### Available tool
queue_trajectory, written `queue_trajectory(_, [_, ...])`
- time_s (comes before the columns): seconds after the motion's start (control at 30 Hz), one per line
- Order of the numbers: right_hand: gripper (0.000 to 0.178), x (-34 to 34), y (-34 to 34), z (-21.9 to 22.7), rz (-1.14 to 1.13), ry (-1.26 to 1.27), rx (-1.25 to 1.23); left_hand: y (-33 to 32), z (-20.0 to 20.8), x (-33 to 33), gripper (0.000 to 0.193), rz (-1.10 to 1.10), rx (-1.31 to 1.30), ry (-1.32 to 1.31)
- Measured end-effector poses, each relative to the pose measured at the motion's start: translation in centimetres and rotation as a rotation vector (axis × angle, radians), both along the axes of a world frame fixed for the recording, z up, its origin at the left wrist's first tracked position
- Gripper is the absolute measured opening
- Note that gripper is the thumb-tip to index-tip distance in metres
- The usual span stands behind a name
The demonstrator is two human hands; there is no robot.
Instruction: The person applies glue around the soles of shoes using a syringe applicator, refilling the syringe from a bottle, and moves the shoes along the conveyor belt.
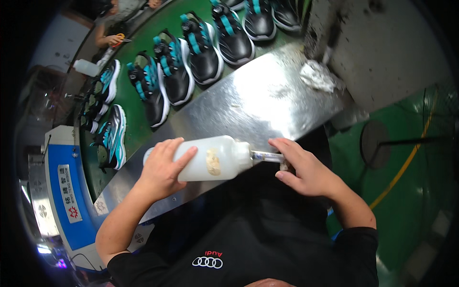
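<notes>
My left hand (165,167) is wrapped round a translucent white plastic bottle (196,158), tilted onto its side above my lap, with a tan stain on its wall. From the neck on the right projects a slim, light-coloured stick (267,156) with dark marks. My right hand (303,170) has its thumb and fingers curled around the stick's outer end, where a small pale, rough bit shows. What lies inside the bottle cannot be made out.
A metal ledge (239,100) runs before me, with a crumpled white rag (318,76) at its right. Several black-and-teal sneakers (205,57) stand on a green conveyor (138,40) beyond. Another white bottle (86,68) lies near a co-worker's hand (114,40) with orange-handled scissors (120,37).
</notes>
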State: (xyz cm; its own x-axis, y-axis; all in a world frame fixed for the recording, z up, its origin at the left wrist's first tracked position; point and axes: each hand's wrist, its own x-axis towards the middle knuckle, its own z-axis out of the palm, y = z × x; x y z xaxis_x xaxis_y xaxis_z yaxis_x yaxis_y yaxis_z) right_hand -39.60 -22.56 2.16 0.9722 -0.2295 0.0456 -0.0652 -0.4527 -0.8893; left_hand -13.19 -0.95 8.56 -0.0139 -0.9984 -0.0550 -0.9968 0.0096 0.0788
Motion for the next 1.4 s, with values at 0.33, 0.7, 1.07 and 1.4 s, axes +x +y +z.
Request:
queue_trajectory(0.33, [0.044, -2.1, -0.3, -5.1, -0.064, -0.089, 0.863, -4.5, 3.0, -0.8, 0.091, -0.094, 0.066, -0.171])
queue_trajectory(0.7, [0.021, -3.3, 2.5, -8.8, -0.331, -0.147, 1.088, -8.8, 6.5, -3.0, 0.067, -0.323, 0.163, -0.524])
queue_trajectory(1.07, [0.018, -3.4, 2.2, -11.3, -0.212, -0.286, 1.436, -11.1, 7.5, -4.5, 0.082, -0.435, 0.173, -0.631])
queue_trajectory(1.4, [0.021, -3.0, 2.4, -11.9, -0.21, -0.279, 1.483, -12.2, 7.9, -5.5, 0.067, -0.499, 0.189, -0.728])
